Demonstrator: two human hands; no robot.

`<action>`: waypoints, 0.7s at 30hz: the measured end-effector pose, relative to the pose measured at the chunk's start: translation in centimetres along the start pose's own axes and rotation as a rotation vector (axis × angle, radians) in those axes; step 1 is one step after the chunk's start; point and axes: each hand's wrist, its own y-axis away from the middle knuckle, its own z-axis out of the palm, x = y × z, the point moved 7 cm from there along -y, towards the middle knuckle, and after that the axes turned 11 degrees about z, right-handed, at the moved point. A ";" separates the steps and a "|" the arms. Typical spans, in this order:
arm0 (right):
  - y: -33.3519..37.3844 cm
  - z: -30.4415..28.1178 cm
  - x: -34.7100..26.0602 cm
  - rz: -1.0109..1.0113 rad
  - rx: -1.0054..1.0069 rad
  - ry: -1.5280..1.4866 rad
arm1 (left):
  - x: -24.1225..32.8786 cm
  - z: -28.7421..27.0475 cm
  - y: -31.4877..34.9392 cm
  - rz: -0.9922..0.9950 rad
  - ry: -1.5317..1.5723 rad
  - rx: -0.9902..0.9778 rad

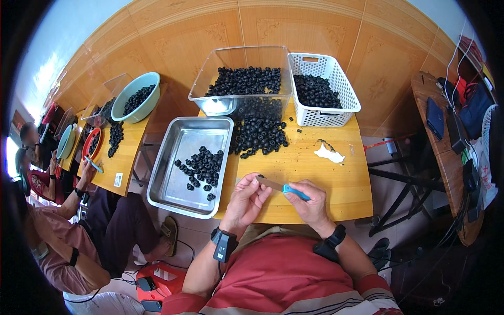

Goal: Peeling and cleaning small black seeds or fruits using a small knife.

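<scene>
A knife (pixel 296 192) with a blue handle and a flat blade is gripped in my right hand (pixel 311 203), its blade angled toward the left. My left hand (pixel 245 200) is closed in a pinch at the blade's tip; whatever small dark thing it holds there is too small to make out. Just beyond both hands lies a pile of small black ring-like parts (pixel 261 138) on the wooden table (pixel 294 173). To the left of my left hand, a metal tray (pixel 160 181) holds several more loose black parts (pixel 205 167).
A clear plastic bin (pixel 239 98) and a white perforated basket (pixel 328 118), both with black parts, stand at the back. White scraps (pixel 329 153) lie on the right. A co-worker (pixel 68 236) sits at the left beside a green basin (pixel 152 97). Another table (pixel 428 118) stands far right.
</scene>
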 end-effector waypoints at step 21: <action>-0.4 -0.5 2.3 0.250 0.050 -0.071 | 14.4 2.1 4.0 0.542 -1.143 0.171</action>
